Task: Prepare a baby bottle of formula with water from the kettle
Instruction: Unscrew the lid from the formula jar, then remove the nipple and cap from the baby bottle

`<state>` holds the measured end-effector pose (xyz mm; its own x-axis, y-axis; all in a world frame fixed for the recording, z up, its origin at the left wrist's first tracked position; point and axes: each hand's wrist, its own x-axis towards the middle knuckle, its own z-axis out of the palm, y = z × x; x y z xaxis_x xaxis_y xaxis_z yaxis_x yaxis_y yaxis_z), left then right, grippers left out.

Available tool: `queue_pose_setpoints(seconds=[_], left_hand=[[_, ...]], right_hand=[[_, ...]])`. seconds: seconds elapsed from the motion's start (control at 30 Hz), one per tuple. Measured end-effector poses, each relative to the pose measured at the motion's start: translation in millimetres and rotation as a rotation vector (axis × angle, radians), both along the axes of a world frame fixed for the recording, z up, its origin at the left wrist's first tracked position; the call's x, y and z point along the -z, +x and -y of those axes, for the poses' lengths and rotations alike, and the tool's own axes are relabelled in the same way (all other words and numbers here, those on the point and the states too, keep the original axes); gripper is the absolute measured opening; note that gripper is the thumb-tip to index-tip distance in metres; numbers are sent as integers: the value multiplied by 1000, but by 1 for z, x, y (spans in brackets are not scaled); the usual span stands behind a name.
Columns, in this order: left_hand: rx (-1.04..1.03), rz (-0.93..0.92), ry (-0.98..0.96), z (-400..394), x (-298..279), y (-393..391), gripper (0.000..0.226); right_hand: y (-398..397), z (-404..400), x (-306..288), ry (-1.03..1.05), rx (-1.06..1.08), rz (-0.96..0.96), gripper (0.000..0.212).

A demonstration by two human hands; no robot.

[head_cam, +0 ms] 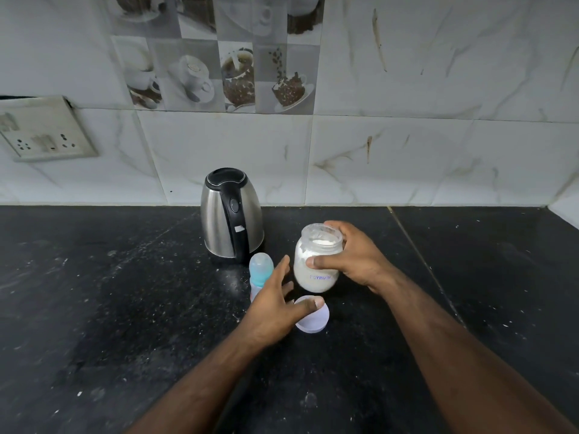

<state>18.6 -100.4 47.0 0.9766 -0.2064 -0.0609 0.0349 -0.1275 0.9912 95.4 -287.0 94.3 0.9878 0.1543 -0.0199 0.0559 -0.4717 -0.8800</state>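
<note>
Formula jar [316, 261], lid off, centre frame: your right hand [354, 261] grips it; your left hand [275, 305], fingers spread, touches white lid [313, 314] on worktop [125, 292]; baby bottle [260, 270] beside kettle [232, 211]

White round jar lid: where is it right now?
In the head view the white round plastic lid lies on the black stone counter, just in front of the formula jar, right of the baby bottle, with the left hand partly over it.
</note>
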Motion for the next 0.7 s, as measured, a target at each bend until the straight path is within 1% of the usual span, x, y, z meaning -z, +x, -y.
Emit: queue_pose_setpoints(seconds=[0.03,0.07,0.17,0.2,0.3,0.43,0.5,0.63,0.7], left_hand=[[-32,-31,56,-4,3,-2,93],[-55,-46,108,-9,7,-3,89],[-78,-83,149,-24,20,-1,58],[-82,-97,157,-28,22,-1,53],[-78,-126,168,-40,29,0,56],[-56,-148,194,-49,34,2,36],[-53,-155,202,-53,36,3,31],[-54,-169,195,-58,41,6,28],[-57,-173,209,-60,41,8,24]], right_hand=[[8,0,6,-50,27,17,83],[16,0,12,-93,51,27,88],[37,-2,32,-130,106,34,95],[44,-2,37,-132,122,29,97],[60,-4,48,-149,145,23,101],[73,-9,57,-154,127,2,96],[77,-10,62,-172,105,-27,95],[82,-7,71,-183,59,-95,101],[83,-5,70,-182,33,-115,108]])
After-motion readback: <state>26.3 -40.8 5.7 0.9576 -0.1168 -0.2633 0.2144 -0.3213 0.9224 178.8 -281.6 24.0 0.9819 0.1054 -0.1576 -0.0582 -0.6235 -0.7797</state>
